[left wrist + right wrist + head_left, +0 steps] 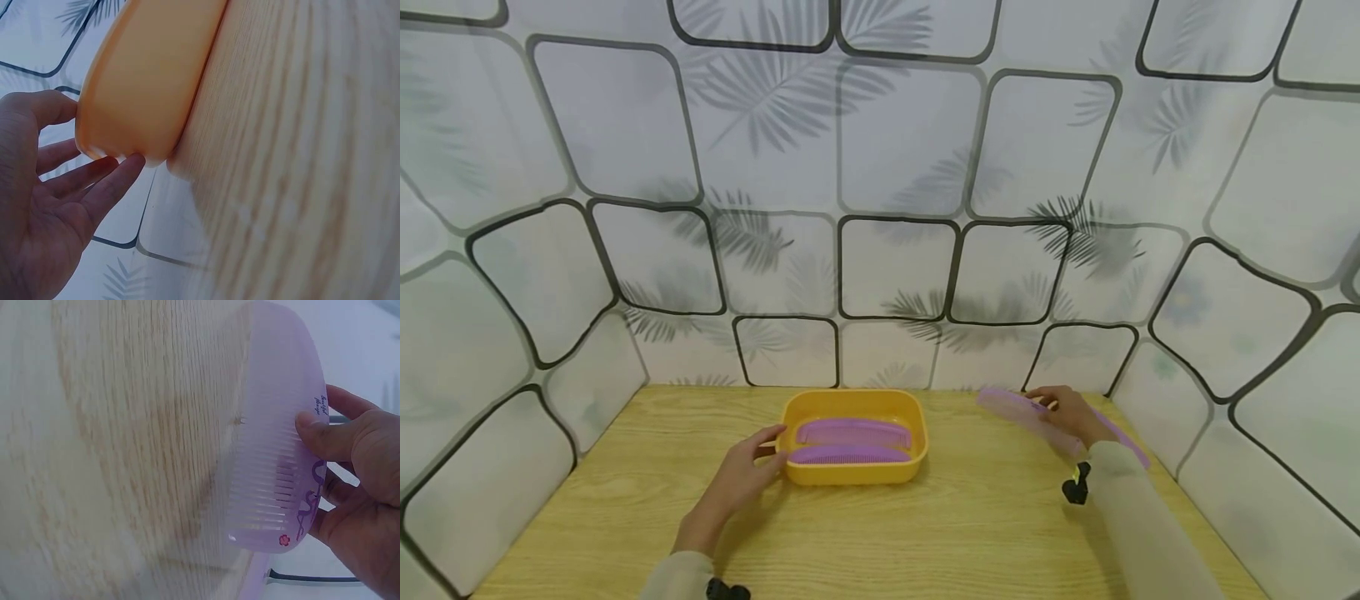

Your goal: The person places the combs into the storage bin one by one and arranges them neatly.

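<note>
My left hand (748,471) rests its fingertips against the left end of a yellow plastic basket (853,475), its fingers spread loosely. In the left wrist view, the fingers touch the outer wall of the basket (150,75) near its rim. Two purple combs (853,432) lie side by side inside it, teeth facing the near side. Over at the right, my right hand (1067,414) pinches a pale, translucent purple comb (275,437) along its printed spine, thumb on the near face. Another purple comb (1123,437) lies on the table behind the right wrist, partly hidden by it.
The light wood table (880,542) carries everything. Patterned white sheeting (902,142) rises at the back and on both sides, with its right side close to my right hand.
</note>
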Action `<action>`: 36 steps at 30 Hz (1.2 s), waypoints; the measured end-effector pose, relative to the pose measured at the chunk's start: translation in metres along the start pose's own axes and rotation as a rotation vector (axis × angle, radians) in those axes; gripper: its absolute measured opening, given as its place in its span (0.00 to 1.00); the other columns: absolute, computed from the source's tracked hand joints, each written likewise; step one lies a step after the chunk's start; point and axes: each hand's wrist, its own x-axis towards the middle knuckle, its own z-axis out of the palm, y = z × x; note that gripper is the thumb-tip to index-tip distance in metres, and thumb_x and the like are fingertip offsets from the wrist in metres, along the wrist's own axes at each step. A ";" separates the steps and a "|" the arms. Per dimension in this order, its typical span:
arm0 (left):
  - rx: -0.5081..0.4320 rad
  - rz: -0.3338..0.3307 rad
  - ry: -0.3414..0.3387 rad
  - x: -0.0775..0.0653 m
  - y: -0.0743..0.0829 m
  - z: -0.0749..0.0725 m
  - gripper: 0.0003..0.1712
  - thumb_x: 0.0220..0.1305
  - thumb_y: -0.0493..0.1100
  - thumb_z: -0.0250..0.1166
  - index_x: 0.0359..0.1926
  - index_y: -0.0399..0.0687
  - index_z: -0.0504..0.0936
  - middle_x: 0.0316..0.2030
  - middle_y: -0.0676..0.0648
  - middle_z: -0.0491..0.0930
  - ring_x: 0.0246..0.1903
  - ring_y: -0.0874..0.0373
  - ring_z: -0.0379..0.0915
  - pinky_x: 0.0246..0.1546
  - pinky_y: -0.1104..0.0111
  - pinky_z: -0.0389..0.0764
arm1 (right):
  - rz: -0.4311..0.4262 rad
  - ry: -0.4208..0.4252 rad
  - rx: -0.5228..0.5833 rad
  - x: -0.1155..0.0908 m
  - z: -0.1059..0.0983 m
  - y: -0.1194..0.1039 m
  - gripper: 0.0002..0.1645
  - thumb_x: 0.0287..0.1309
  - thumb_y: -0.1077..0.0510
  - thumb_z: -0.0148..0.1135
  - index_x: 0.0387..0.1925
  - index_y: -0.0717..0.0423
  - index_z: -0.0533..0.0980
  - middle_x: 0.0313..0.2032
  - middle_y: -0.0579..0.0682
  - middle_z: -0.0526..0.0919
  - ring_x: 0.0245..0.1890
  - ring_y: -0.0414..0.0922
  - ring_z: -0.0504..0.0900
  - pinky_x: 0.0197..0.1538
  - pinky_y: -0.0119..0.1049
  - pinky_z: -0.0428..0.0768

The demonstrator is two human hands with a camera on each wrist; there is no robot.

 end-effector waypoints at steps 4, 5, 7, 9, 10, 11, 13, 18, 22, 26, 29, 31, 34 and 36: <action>0.002 0.004 -0.001 0.001 -0.001 0.000 0.29 0.73 0.38 0.63 0.72 0.36 0.71 0.70 0.31 0.71 0.62 0.35 0.78 0.50 0.62 0.88 | 0.007 0.023 0.031 0.000 -0.001 -0.006 0.18 0.65 0.72 0.61 0.56 0.68 0.81 0.48 0.75 0.82 0.37 0.55 0.86 0.31 0.35 0.82; 0.003 0.005 0.000 0.001 -0.001 0.000 0.29 0.73 0.38 0.63 0.72 0.36 0.71 0.70 0.31 0.71 0.62 0.35 0.78 0.50 0.62 0.88 | 0.018 0.028 0.042 0.000 -0.001 -0.008 0.18 0.66 0.71 0.61 0.56 0.68 0.81 0.49 0.75 0.82 0.37 0.53 0.85 0.31 0.34 0.82; 0.002 0.005 0.001 0.001 -0.001 0.000 0.29 0.73 0.39 0.64 0.72 0.36 0.71 0.70 0.31 0.71 0.62 0.35 0.78 0.50 0.63 0.88 | 0.035 0.028 0.056 -0.001 -0.002 -0.011 0.18 0.67 0.71 0.61 0.57 0.68 0.81 0.50 0.75 0.81 0.37 0.53 0.85 0.31 0.34 0.83; 0.002 0.005 0.000 0.002 -0.001 0.000 0.29 0.73 0.38 0.63 0.72 0.36 0.71 0.70 0.31 0.72 0.62 0.35 0.78 0.49 0.63 0.88 | 0.040 0.014 0.066 -0.002 -0.003 -0.015 0.18 0.68 0.71 0.60 0.58 0.69 0.80 0.51 0.76 0.80 0.39 0.55 0.85 0.32 0.36 0.84; 0.001 0.003 0.000 0.002 -0.001 0.000 0.29 0.73 0.38 0.63 0.72 0.36 0.71 0.70 0.31 0.72 0.62 0.35 0.78 0.49 0.64 0.88 | 0.047 0.008 0.075 -0.002 -0.003 -0.017 0.19 0.67 0.71 0.60 0.58 0.69 0.80 0.52 0.76 0.80 0.40 0.56 0.85 0.33 0.37 0.85; 0.002 0.002 0.000 0.002 -0.001 0.000 0.29 0.73 0.38 0.63 0.72 0.36 0.71 0.70 0.31 0.72 0.61 0.36 0.78 0.49 0.64 0.88 | 0.054 0.002 0.084 -0.003 -0.003 -0.018 0.19 0.67 0.72 0.60 0.58 0.69 0.79 0.52 0.77 0.79 0.41 0.57 0.85 0.34 0.38 0.86; 0.004 0.000 -0.002 0.002 -0.001 0.000 0.29 0.73 0.38 0.63 0.72 0.36 0.71 0.70 0.31 0.72 0.61 0.36 0.78 0.50 0.64 0.88 | 0.060 -0.011 0.093 -0.004 -0.004 -0.020 0.20 0.67 0.72 0.59 0.59 0.69 0.79 0.53 0.77 0.79 0.42 0.58 0.85 0.35 0.40 0.86; 0.014 0.004 -0.005 0.002 -0.001 0.000 0.29 0.74 0.38 0.63 0.72 0.36 0.71 0.69 0.31 0.72 0.62 0.35 0.78 0.51 0.60 0.88 | 0.070 -0.019 0.101 -0.004 -0.002 -0.020 0.20 0.69 0.71 0.59 0.61 0.68 0.79 0.52 0.75 0.80 0.41 0.56 0.86 0.36 0.39 0.87; 0.015 0.009 -0.004 0.002 -0.001 -0.001 0.29 0.73 0.39 0.63 0.72 0.35 0.71 0.69 0.31 0.72 0.61 0.35 0.78 0.52 0.59 0.88 | 0.067 -0.027 0.128 -0.003 0.000 -0.024 0.20 0.70 0.70 0.58 0.61 0.68 0.78 0.53 0.74 0.80 0.41 0.55 0.86 0.37 0.40 0.87; 0.014 0.006 -0.008 0.001 0.000 -0.001 0.29 0.74 0.39 0.63 0.72 0.35 0.71 0.70 0.31 0.71 0.62 0.36 0.78 0.53 0.59 0.88 | 0.063 -0.042 0.147 -0.003 0.001 -0.031 0.20 0.70 0.70 0.57 0.61 0.68 0.78 0.53 0.74 0.79 0.40 0.55 0.85 0.37 0.40 0.87; 0.014 0.001 -0.010 0.000 0.000 -0.001 0.29 0.74 0.39 0.63 0.72 0.36 0.71 0.71 0.32 0.71 0.62 0.36 0.77 0.53 0.58 0.88 | 0.054 -0.047 0.145 -0.004 0.000 -0.036 0.20 0.69 0.70 0.58 0.61 0.68 0.79 0.52 0.74 0.80 0.40 0.54 0.85 0.36 0.39 0.86; 0.013 0.000 -0.012 -0.001 0.000 -0.001 0.29 0.74 0.39 0.63 0.72 0.36 0.71 0.71 0.32 0.71 0.63 0.36 0.77 0.53 0.58 0.88 | 0.042 -0.047 0.137 -0.003 0.000 -0.039 0.20 0.69 0.70 0.58 0.60 0.67 0.79 0.52 0.73 0.80 0.38 0.52 0.85 0.35 0.38 0.85; 0.013 0.004 -0.012 -0.001 0.000 0.000 0.29 0.74 0.39 0.63 0.72 0.36 0.71 0.71 0.32 0.71 0.62 0.36 0.77 0.53 0.58 0.88 | 0.025 -0.041 0.132 -0.002 0.001 -0.043 0.20 0.68 0.70 0.59 0.59 0.66 0.80 0.51 0.73 0.81 0.35 0.48 0.84 0.33 0.35 0.84; 0.012 0.008 -0.011 -0.001 0.000 0.000 0.29 0.74 0.39 0.63 0.72 0.36 0.71 0.70 0.32 0.71 0.62 0.36 0.78 0.53 0.58 0.87 | 0.018 -0.039 0.131 -0.001 0.001 -0.045 0.19 0.68 0.70 0.59 0.59 0.66 0.80 0.51 0.72 0.82 0.34 0.47 0.83 0.32 0.33 0.82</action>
